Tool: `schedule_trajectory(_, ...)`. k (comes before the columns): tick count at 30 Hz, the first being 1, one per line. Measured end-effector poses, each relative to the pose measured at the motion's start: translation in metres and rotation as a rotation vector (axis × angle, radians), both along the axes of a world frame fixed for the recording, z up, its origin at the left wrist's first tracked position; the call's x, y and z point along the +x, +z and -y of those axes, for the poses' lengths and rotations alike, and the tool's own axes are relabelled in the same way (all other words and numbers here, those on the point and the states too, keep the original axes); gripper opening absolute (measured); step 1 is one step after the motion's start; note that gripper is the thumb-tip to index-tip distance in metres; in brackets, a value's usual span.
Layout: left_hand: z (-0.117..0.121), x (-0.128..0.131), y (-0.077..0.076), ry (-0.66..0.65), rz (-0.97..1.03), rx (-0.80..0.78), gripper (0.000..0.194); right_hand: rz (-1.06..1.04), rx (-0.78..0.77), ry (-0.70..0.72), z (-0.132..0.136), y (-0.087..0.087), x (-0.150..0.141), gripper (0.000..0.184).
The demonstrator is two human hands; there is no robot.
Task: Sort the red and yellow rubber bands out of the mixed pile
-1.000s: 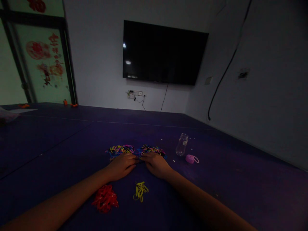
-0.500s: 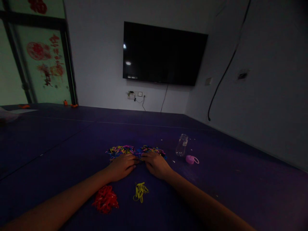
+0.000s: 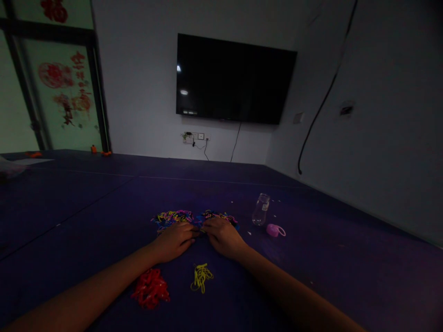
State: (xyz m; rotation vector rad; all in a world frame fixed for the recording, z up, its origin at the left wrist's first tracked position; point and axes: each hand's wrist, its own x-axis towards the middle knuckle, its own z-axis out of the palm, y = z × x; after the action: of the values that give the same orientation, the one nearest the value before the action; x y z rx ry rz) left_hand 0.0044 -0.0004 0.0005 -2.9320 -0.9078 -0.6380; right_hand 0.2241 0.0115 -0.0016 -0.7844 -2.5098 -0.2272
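Observation:
Small rubber bands of mixed colours lie in two heaps side by side: a left heap (image 3: pixel 173 216) and a right heap (image 3: pixel 221 215). My left hand (image 3: pixel 176 242) rests against the near side of the left heap, its fingers together and pointing right. Facing it, my right hand (image 3: pixel 223 237) bends over the near edge of the right heap with curled fingers. The fingertips almost meet in the gap; what they pinch is too small and dark to make out. Closer to me lie a pile of red rubber bands (image 3: pixel 151 289) and a few yellow rubber bands (image 3: pixel 201 277).
Right of the heaps stands a clear bottle (image 3: pixel 260 211), uncapped, with a pink lid (image 3: pixel 275 230) beside it. White scraps dot the purple surface (image 3: pixel 328 258). At the far left are orange items (image 3: pixel 106 153) and a plastic bag (image 3: pixel 10 168).
Both hands stay at the heaps, with only slight finger movement. The whole view has shifted very slightly; the band piles, bottle and lid look unchanged.

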Motion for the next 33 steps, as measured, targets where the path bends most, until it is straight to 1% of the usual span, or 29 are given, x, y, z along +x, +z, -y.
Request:
schedule_trajectory(6,0.0014,0.0,0.0016,-0.018,0.012,0.003,0.033,0.017,-0.03,0.057,0.0021,0.003,-0.0012,0.028)
schedule_trajectory(16,0.0019,0.0008,0.0008,0.006,0.012,0.003,0.03,0.063,-0.05,0.01,0.0033,0.0037,-0.0017,0.025)
schedule_trajectory(22,0.0028,0.0014,0.0005,0.017,0.013,0.015,0.031,0.038,-0.051,0.011,0.0024,0.003,-0.0009,0.026)
schedule_trajectory(25,0.004,0.0016,0.0019,0.003,0.02,0.003,0.031,0.003,-0.037,0.024,0.0018,0.0009,-0.0003,0.027)
schedule_trajectory(28,0.0042,0.0016,0.0029,0.011,0.018,-0.01,0.029,-0.041,0.012,0.032,0.0023,-0.0012,-0.0001,0.026)
schedule_trajectory(31,0.0034,0.0012,0.002,0.019,0.014,0.001,0.029,-0.046,0.049,0.03,0.0033,-0.0022,-0.0002,0.025)
schedule_trajectory(33,0.0024,0.0006,0.0007,0.013,0.016,0.011,0.03,-0.039,0.048,0.016,0.0035,-0.0018,-0.0005,0.024)
